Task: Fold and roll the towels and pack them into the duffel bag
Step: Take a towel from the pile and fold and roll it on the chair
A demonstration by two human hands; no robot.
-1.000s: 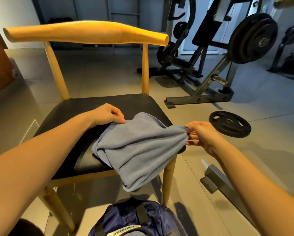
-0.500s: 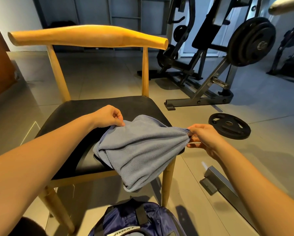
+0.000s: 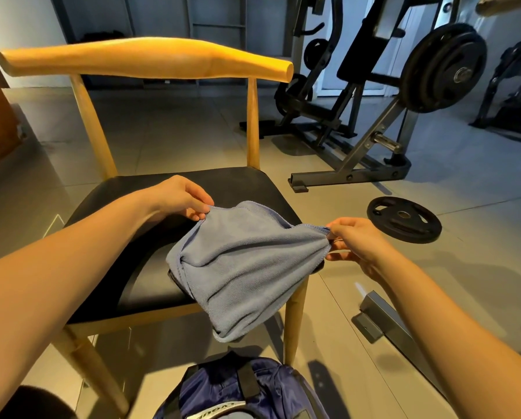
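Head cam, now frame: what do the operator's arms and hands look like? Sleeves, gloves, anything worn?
Both bare: left hand and right hand have no gloves. Left forearm and right forearm are uncovered to the frame edge, with no sleeve in view. No watch or band on either wrist. Rings: cannot tell.

Bottom edge cuts off navy fabric duffel bag; its white label lettering unreadable. Blue-grey terry towel hides front right corner of wooden chair's black seat, plus a dark item under its left fold, unidentifiable. Left hand thumb out of sight. Black weight machine cropped at top.
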